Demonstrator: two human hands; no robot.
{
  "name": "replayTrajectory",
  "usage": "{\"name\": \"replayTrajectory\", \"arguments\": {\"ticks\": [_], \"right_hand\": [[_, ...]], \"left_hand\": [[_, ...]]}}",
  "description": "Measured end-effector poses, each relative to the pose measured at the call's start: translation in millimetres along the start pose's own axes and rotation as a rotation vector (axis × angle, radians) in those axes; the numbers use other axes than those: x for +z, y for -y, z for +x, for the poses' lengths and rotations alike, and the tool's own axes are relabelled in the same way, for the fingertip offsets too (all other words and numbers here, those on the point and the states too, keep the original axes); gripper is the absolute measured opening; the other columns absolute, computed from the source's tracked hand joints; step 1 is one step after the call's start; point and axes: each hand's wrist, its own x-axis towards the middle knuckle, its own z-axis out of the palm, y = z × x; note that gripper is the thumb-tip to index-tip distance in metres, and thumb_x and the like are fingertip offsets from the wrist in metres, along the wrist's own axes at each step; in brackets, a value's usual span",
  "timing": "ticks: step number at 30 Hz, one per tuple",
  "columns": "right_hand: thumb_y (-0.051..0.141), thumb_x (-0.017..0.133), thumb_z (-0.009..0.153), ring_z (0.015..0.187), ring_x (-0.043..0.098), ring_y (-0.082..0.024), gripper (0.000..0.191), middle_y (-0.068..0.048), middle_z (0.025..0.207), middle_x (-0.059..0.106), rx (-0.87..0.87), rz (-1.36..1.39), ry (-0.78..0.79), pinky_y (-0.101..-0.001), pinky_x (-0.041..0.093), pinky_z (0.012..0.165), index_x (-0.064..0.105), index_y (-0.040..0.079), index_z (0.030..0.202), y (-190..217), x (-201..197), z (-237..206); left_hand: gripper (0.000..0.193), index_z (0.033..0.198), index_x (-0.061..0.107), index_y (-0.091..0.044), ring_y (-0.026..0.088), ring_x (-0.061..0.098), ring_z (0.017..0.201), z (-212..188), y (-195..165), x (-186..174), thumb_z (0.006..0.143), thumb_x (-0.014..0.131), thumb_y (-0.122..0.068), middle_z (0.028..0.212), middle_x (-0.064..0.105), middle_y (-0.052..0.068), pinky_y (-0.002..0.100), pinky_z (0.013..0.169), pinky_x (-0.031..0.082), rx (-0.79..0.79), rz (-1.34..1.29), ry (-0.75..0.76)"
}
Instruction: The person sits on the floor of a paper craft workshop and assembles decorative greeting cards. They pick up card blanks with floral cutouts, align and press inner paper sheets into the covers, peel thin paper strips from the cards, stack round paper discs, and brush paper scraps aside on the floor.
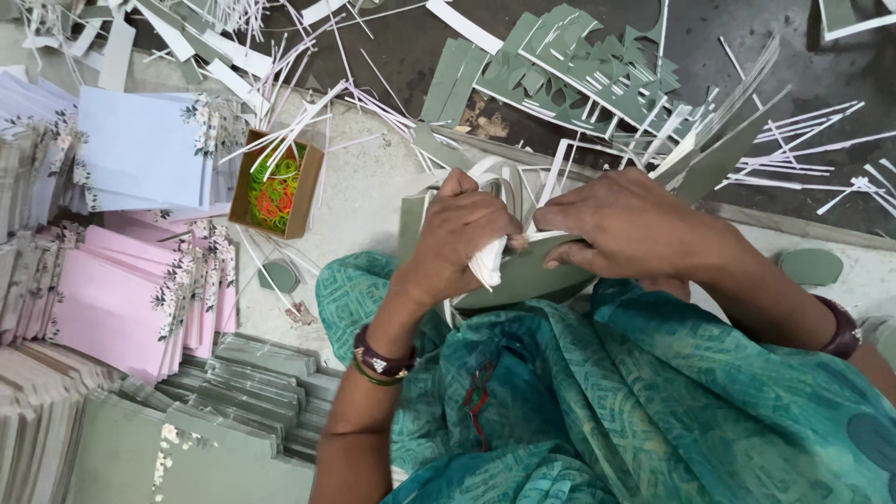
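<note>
Centrally, my left hand (462,238) and right hand (621,229) meet over my lap, fingers clamped together on a bundle of grey-green card pieces (523,275); a small box of coloured rubber bands (275,187) sits well apart at left.

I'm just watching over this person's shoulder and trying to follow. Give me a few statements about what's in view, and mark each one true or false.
1. Both hands are on a bundle of card pieces over the lap. True: the left hand and right hand both grip it.
2. The small brown box holds metal screws. False: it holds coloured rubber bands.
3. A stack of pink envelopes lies to the person's left. True.
4. The left wrist is bare. False: it wears bangles.
5. White paper strips lie scattered on the floor. True.
6. The cut-out offcuts at the top are red. False: they are grey-green.
</note>
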Motion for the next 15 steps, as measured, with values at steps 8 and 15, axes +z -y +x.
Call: {"name": "replayTrajectory", "arguments": {"ticks": [8, 15], "right_hand": [[0.042, 0.073, 0.079, 0.086, 0.068, -0.036, 0.035, -0.009, 0.085, 0.071, 0.007, 0.026, -0.068, -0.0509, 0.049, 0.068, 0.067, 0.016, 0.101, 10, 2, 17], [0.045, 0.072, 0.079, 0.093, 0.068, -0.035, 0.036, -0.007, 0.095, 0.073, -0.078, 0.017, -0.105, -0.0507, 0.049, 0.076, 0.067, 0.014, 0.097, 14, 9, 19]], "left_hand": [[0.03, 0.105, 0.062, -0.01, 0.031, 0.066, 0.089, -11, -25, -26, 0.077, 0.069, -0.003, 0.097, 0.07, 0.008, 0.041, 0.08, 0.04, -0.312, 0.105, 0.237], [0.038, 0.11, 0.065, -0.006, 0.039, 0.065, 0.086, -2, -47, -29, 0.072, 0.065, 0.002, 0.091, 0.072, 0.016, 0.047, 0.079, 0.043, -0.409, 0.187, 0.367]]}}
